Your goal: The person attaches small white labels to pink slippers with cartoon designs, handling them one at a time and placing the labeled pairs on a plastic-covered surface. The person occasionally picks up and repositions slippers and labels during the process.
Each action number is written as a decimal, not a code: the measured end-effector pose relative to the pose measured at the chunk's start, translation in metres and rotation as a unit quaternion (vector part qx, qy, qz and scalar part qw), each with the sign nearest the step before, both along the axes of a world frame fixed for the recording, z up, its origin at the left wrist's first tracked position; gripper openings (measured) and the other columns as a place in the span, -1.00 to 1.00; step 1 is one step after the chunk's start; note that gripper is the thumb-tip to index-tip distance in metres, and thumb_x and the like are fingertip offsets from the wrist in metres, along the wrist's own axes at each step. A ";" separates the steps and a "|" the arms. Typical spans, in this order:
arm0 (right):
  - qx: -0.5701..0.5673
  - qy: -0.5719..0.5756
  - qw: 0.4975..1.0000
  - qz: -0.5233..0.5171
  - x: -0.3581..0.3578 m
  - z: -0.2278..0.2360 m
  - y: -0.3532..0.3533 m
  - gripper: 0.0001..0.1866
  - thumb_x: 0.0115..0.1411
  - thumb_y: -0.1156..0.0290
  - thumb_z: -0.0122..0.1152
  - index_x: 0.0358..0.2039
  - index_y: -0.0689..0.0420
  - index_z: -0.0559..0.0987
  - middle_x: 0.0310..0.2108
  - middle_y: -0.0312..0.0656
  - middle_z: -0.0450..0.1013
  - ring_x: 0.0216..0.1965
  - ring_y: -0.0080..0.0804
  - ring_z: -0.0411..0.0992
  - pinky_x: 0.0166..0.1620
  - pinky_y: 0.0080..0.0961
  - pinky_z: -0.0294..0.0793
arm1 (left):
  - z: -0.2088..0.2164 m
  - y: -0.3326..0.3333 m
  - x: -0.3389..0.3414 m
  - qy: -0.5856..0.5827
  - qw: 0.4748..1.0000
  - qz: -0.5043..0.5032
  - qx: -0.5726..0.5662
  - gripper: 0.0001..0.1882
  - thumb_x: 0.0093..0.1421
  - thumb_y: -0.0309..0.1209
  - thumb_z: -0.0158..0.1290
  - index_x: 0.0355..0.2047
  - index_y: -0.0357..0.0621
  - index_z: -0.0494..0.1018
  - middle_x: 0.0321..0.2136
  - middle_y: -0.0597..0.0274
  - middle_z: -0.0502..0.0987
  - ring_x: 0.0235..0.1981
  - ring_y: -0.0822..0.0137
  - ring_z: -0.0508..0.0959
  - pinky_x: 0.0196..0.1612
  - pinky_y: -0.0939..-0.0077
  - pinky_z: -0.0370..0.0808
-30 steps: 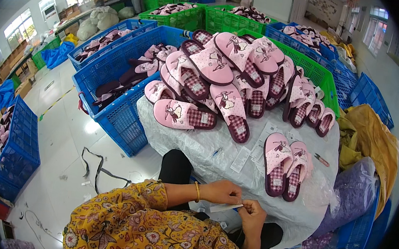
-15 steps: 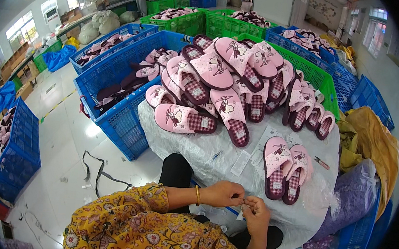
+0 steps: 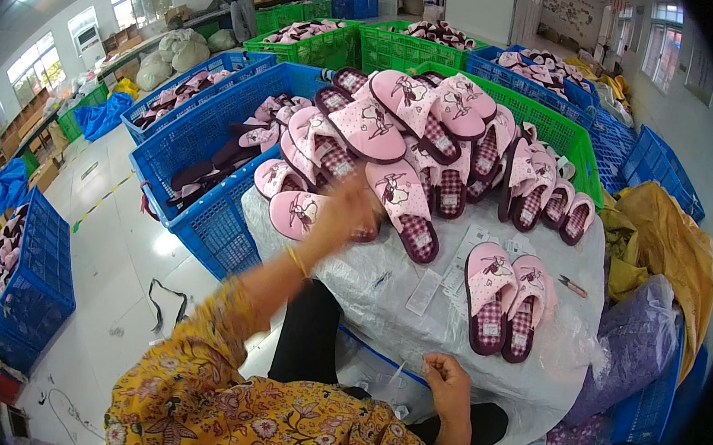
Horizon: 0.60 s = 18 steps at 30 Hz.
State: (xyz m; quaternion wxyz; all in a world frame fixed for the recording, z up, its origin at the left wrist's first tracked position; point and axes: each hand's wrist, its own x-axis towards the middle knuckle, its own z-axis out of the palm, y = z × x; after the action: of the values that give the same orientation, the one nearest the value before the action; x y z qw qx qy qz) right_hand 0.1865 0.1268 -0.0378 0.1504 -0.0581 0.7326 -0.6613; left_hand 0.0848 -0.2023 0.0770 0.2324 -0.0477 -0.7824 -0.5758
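My left hand (image 3: 343, 221), smeared by motion, is over the front left of a heap of pink slippers (image 3: 404, 184). It partly covers a slipper (image 3: 292, 214) lying there, and whether it touches it cannot be made out. Near the table's front edge, my right hand (image 3: 449, 387) is closed in a pinch; anything between its fingertips is too small to name. A thin whitish strip (image 3: 398, 372) shows just left of those fingertips. Beyond this hand, a pair of pink slippers with checked dark insoles (image 3: 504, 303) lies side by side on the plastic-covered table (image 3: 367, 289).
Small scissors (image 3: 574, 286) lie right of the pair, and paper labels (image 3: 424, 292) lie left of it. Blue crates (image 3: 225, 235) and green crates (image 3: 549, 125) of slippers surround the table. Purple sacks (image 3: 631, 343) stand at the right. A person (image 3: 241, 2) stands far back.
My left hand has left my right hand and reached forward and left to the slipper heap. My right hand stays near the table's front edge, slightly lower, still pinched.
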 end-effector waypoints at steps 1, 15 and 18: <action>0.006 0.003 1.000 0.006 0.000 0.002 0.001 -0.83 0.19 0.57 0.22 -0.18 0.25 0.55 -0.40 -0.37 0.48 -0.41 -0.71 0.36 -0.32 -0.69 0.37 | 0.035 -0.028 -0.025 -0.012 0.993 0.095 0.073 -0.88 0.27 -0.42 0.00 -0.31 -0.23 0.38 -0.51 0.22 0.52 -0.52 0.38 0.52 -0.47 0.50 0.44; -0.063 -0.022 0.998 0.021 0.001 -0.002 0.002 -0.87 0.25 0.52 0.18 -0.19 0.23 0.53 -0.40 -0.37 0.44 -0.39 -0.69 0.34 -0.30 -0.67 0.36 | 0.143 -0.159 -0.139 0.004 0.955 0.120 0.270 -0.40 0.11 -0.63 0.04 0.16 -0.23 0.10 -0.58 0.12 0.41 -0.66 0.37 0.37 -0.71 0.57 0.16; -0.048 -0.024 0.998 0.023 0.001 -0.005 0.000 -0.87 0.24 0.52 0.19 -0.20 0.22 0.53 -0.42 -0.38 0.42 -0.41 -0.68 0.34 -0.32 -0.66 0.36 | 0.125 -0.130 -0.125 -0.036 0.970 0.034 0.238 -0.32 0.15 -0.57 0.07 0.27 -0.26 0.09 -0.48 0.13 0.47 -0.61 0.38 0.44 -0.70 0.59 0.20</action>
State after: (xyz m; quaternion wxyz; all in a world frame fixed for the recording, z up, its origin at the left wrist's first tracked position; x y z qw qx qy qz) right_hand 0.1875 0.1270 -0.0429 0.1804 -0.0661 0.6944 -0.6935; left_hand -0.0407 -0.3327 0.2021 0.2277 0.0561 -0.6323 -0.7384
